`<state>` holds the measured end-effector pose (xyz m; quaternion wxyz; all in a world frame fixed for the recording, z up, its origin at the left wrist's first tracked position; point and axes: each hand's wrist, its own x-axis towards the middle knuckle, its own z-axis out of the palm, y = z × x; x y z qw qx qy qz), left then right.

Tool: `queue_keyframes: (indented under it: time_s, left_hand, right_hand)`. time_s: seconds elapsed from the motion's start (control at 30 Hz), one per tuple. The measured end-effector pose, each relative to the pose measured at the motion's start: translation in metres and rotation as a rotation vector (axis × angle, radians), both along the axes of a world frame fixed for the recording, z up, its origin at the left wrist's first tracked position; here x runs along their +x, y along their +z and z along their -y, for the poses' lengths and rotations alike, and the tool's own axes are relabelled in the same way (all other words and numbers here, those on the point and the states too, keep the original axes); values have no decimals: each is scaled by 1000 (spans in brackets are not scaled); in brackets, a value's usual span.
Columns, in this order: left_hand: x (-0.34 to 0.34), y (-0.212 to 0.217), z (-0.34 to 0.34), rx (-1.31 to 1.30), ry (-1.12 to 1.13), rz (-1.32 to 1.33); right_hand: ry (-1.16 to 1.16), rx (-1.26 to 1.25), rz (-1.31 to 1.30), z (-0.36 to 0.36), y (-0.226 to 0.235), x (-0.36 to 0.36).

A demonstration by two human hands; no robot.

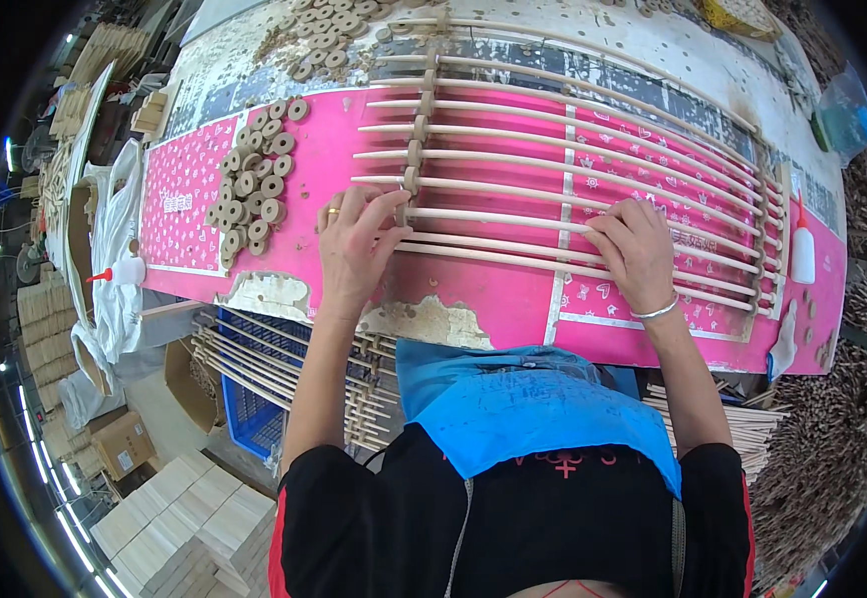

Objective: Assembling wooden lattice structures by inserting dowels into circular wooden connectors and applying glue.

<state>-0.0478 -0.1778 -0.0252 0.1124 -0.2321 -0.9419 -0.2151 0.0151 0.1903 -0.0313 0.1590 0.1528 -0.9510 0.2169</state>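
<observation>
A rack of long pale wooden rods (pixel 573 149) lies across the pink-covered worktable (pixel 324 159), joined by a column of small wooden rings (pixel 416 125). My left hand (pixel 354 244), with a ring on one finger, pinches the near rods right by the lowest spacer ring. My right hand (pixel 635 249), wearing a silver bracelet, presses its fingers down on the same near rods further right. Both hands rest on the rods closest to me.
A pile of wooden rings (pixel 254 189) sits left of the rack, with more rings (pixel 329 35) at the far edge. Glue bottles stand at the right (pixel 802 249) and the left (pixel 125 271). A blue crate (pixel 254 409) with finished rod racks stands below the table.
</observation>
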Motion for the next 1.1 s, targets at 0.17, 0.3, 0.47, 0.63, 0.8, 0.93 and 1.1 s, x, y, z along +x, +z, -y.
queue_keyframes:
  time_s: [0.17,0.3,0.47,0.63,0.8,0.93,1.1]
  left_hand:
    - [-1,-1,-6,16,7,27]
    - [-10,-2,3,46,-62,44]
    - [-84,-12,46,156,-5,-48]
    - [-170,-25,95,-270,297,-130]
    - [-183,-36,98,-321,318,-139]
    - [-167,-25,88,-296,255,-305]
    - [-107,-9,79,446,249,235]
  right_hand:
    - [3,36,-4,1,-1,-2]
    - [22,24,-25,2,-1,-5]
    - [8,18,-24,3,1,-5]
    - [-43,-76,10,0,12,7]
    - [52,-95,94,4,13,24]
    - [49,-59,78,9,6,26]
    - [37,-25,143,10,3,24]
